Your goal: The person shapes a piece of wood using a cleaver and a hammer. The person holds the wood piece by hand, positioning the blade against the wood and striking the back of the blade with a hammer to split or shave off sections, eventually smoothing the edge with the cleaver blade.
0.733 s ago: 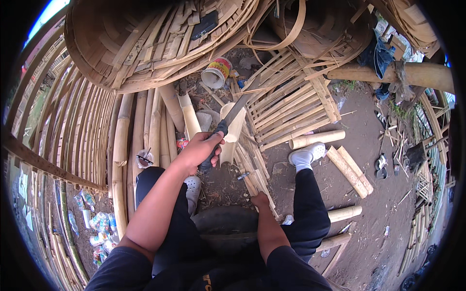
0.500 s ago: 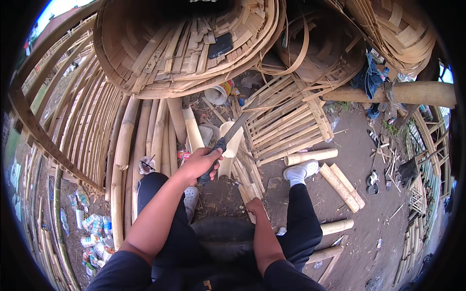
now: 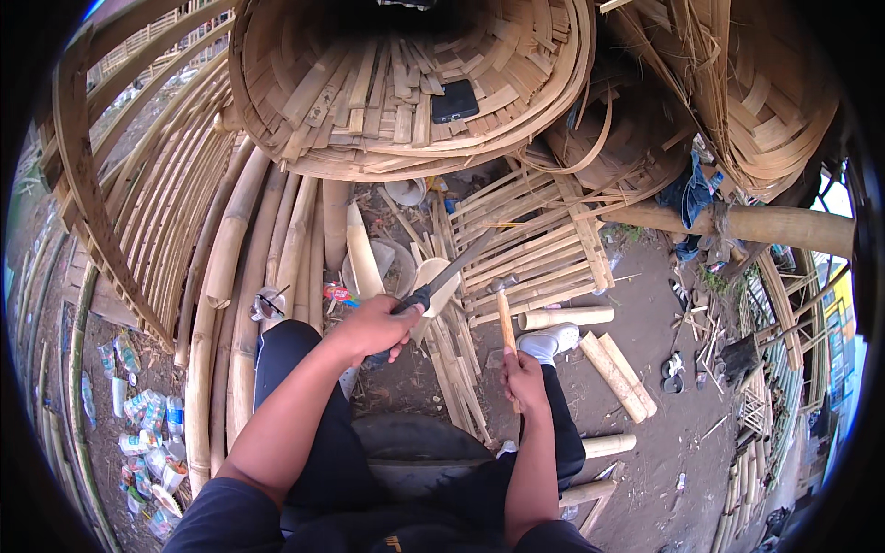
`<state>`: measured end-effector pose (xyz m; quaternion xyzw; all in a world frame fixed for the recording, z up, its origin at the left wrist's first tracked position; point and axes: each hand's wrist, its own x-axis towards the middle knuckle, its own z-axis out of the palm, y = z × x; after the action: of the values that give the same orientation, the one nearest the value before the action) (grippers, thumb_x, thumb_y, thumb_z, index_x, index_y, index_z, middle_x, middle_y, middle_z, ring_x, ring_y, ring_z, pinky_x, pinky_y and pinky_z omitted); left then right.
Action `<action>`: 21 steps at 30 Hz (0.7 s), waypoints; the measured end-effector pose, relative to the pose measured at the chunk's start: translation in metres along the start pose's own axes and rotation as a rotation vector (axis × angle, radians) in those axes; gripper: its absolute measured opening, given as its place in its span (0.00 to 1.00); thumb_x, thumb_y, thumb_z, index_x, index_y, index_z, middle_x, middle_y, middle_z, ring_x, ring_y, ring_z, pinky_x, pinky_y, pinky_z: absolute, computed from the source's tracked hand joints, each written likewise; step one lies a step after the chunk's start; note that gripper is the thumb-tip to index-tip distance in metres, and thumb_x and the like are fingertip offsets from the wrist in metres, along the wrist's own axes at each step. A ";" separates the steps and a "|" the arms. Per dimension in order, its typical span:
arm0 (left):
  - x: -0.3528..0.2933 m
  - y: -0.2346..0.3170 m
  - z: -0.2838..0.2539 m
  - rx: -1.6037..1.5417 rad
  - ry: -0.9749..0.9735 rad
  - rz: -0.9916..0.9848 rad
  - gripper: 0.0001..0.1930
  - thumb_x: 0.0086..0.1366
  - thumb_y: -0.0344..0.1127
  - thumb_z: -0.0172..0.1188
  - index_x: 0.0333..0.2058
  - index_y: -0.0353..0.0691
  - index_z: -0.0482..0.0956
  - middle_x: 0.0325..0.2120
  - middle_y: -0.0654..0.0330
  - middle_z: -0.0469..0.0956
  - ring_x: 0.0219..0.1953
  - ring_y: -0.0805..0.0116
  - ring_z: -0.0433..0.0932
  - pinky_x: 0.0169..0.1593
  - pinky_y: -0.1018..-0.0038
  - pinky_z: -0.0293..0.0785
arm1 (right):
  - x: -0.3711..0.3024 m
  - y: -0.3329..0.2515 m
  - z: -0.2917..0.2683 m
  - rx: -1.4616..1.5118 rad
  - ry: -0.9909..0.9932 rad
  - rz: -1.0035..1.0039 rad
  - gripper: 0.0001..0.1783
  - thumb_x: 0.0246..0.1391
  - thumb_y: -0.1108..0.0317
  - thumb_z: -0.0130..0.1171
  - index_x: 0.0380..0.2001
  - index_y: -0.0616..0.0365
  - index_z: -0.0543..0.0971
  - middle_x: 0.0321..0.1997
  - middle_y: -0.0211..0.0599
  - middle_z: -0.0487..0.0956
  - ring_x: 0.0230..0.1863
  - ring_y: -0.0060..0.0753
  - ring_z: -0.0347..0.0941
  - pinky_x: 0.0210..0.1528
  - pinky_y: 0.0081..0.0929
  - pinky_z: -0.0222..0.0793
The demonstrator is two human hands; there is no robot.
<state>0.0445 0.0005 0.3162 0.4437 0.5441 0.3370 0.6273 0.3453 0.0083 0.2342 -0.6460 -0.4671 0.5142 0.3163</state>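
Note:
My left hand [image 3: 373, 327] is closed round the dark handle of a long knife [image 3: 456, 264], whose blade slants up and to the right. Under the blade, a pale cut bamboo piece [image 3: 439, 288] shows; whether the two touch I cannot tell. In my right hand [image 3: 525, 380] is a hammer [image 3: 506, 323], gripped by its wooden handle, with the metal head upward. Split bamboo strips [image 3: 452, 369] lie on the ground between my hands. A slatted bamboo panel [image 3: 525, 241] lies beyond the hammer head. Another split bamboo piece [image 3: 362, 253] leans just beyond my left hand.
Bamboo poles [image 3: 226, 253] lie along my left, beside a slatted frame [image 3: 147, 184]. Large woven baskets [image 3: 406, 161] stand ahead, one holding wood strips and a phone [image 3: 455, 101]. Plastic rubbish [image 3: 152, 433] lies lower left. Bamboo lengths [image 3: 618, 376] rest on the ground at right.
My right hand has risen from low between my legs and now holds up a hammer. The knife stays in my left hand. The whole view has shifted slightly.

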 end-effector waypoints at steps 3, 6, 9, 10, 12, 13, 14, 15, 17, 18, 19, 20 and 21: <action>-0.008 0.007 0.005 0.138 0.039 0.006 0.19 0.64 0.45 0.58 0.25 0.32 0.73 0.17 0.59 0.73 0.16 0.74 0.71 0.20 0.72 0.67 | -0.026 -0.022 -0.003 0.134 -0.027 -0.182 0.18 0.67 0.56 0.44 0.30 0.58 0.72 0.15 0.24 0.63 0.10 0.15 0.54 0.10 0.17 0.52; -0.012 0.008 0.005 0.438 0.122 0.012 0.17 0.59 0.42 0.62 0.24 0.31 0.74 0.16 0.56 0.74 0.17 0.70 0.75 0.24 0.70 0.69 | -0.031 -0.035 0.004 0.143 -0.005 -0.317 0.18 0.67 0.55 0.46 0.33 0.58 0.74 0.17 0.22 0.63 0.14 0.13 0.56 0.15 0.15 0.54; -0.001 -0.013 0.004 0.643 0.225 0.165 0.16 0.55 0.40 0.65 0.25 0.31 0.75 0.16 0.53 0.75 0.19 0.66 0.77 0.27 0.68 0.70 | -0.018 -0.034 0.002 -0.174 0.114 -0.534 0.16 0.67 0.58 0.48 0.32 0.59 0.75 0.17 0.20 0.63 0.17 0.12 0.55 0.18 0.15 0.51; 0.000 -0.017 0.006 0.667 0.260 0.196 0.15 0.54 0.40 0.65 0.26 0.31 0.76 0.16 0.53 0.75 0.19 0.65 0.77 0.27 0.68 0.71 | -0.024 -0.041 0.010 -0.152 0.121 -0.500 0.15 0.66 0.59 0.49 0.30 0.59 0.75 0.17 0.19 0.64 0.18 0.11 0.54 0.19 0.16 0.50; 0.001 -0.020 0.005 0.683 0.296 0.226 0.15 0.54 0.40 0.64 0.27 0.31 0.76 0.15 0.54 0.75 0.19 0.64 0.77 0.27 0.67 0.71 | -0.018 -0.042 0.017 -0.182 0.135 -0.472 0.17 0.65 0.60 0.51 0.26 0.61 0.72 0.16 0.22 0.61 0.19 0.15 0.52 0.20 0.21 0.51; 0.000 -0.020 0.005 0.674 0.295 0.225 0.15 0.54 0.40 0.64 0.27 0.31 0.76 0.14 0.55 0.75 0.18 0.64 0.77 0.27 0.67 0.71 | -0.016 -0.040 0.018 -0.199 0.143 -0.457 0.18 0.64 0.60 0.52 0.24 0.63 0.71 0.16 0.24 0.59 0.20 0.17 0.51 0.21 0.23 0.51; 0.000 -0.019 0.005 0.664 0.295 0.225 0.14 0.54 0.40 0.64 0.26 0.31 0.76 0.14 0.55 0.74 0.18 0.65 0.77 0.26 0.68 0.70 | -0.014 -0.040 0.018 -0.210 0.134 -0.442 0.18 0.64 0.59 0.53 0.25 0.64 0.72 0.15 0.26 0.60 0.20 0.19 0.52 0.21 0.25 0.52; -0.002 -0.016 0.004 0.613 0.253 0.153 0.15 0.54 0.40 0.63 0.27 0.31 0.77 0.15 0.52 0.76 0.21 0.60 0.78 0.30 0.66 0.72 | -0.014 -0.041 0.018 -0.232 0.136 -0.444 0.19 0.64 0.59 0.53 0.26 0.64 0.73 0.15 0.27 0.61 0.20 0.19 0.53 0.21 0.25 0.53; -0.009 -0.004 0.002 0.514 0.166 0.007 0.15 0.54 0.40 0.62 0.29 0.30 0.78 0.19 0.46 0.78 0.28 0.51 0.81 0.37 0.62 0.76 | -0.015 -0.044 0.021 -0.271 0.138 -0.444 0.19 0.64 0.58 0.53 0.26 0.64 0.74 0.15 0.29 0.63 0.20 0.20 0.55 0.22 0.26 0.55; -0.009 -0.005 0.001 0.531 0.176 0.024 0.15 0.54 0.40 0.61 0.29 0.30 0.78 0.17 0.47 0.78 0.26 0.52 0.81 0.36 0.62 0.76 | -0.014 -0.045 0.023 -0.288 0.138 -0.450 0.19 0.64 0.58 0.53 0.26 0.65 0.75 0.15 0.30 0.64 0.20 0.20 0.55 0.22 0.26 0.56; -0.010 -0.004 0.000 0.550 0.188 0.045 0.15 0.54 0.41 0.61 0.28 0.30 0.78 0.16 0.48 0.77 0.25 0.53 0.81 0.35 0.63 0.76 | -0.014 -0.046 0.024 -0.305 0.140 -0.460 0.20 0.64 0.58 0.53 0.26 0.65 0.75 0.15 0.31 0.64 0.20 0.21 0.56 0.22 0.27 0.57; -0.011 -0.004 -0.002 0.569 0.199 0.066 0.15 0.54 0.41 0.60 0.28 0.30 0.78 0.15 0.49 0.77 0.23 0.54 0.81 0.34 0.63 0.76 | -0.013 -0.046 0.025 -0.321 0.141 -0.470 0.20 0.63 0.57 0.53 0.26 0.65 0.75 0.15 0.32 0.65 0.20 0.21 0.57 0.23 0.27 0.58; -0.012 -0.002 -0.002 0.559 0.184 0.057 0.15 0.54 0.41 0.60 0.27 0.30 0.78 0.14 0.49 0.77 0.22 0.55 0.81 0.33 0.63 0.76 | -0.013 -0.046 0.025 -0.329 0.142 -0.463 0.20 0.63 0.57 0.53 0.26 0.65 0.75 0.15 0.33 0.65 0.20 0.22 0.57 0.23 0.27 0.59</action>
<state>0.0400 -0.0108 0.3192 0.5819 0.6577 0.2303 0.4193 0.3076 0.0109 0.2733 -0.5993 -0.6560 0.2990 0.3480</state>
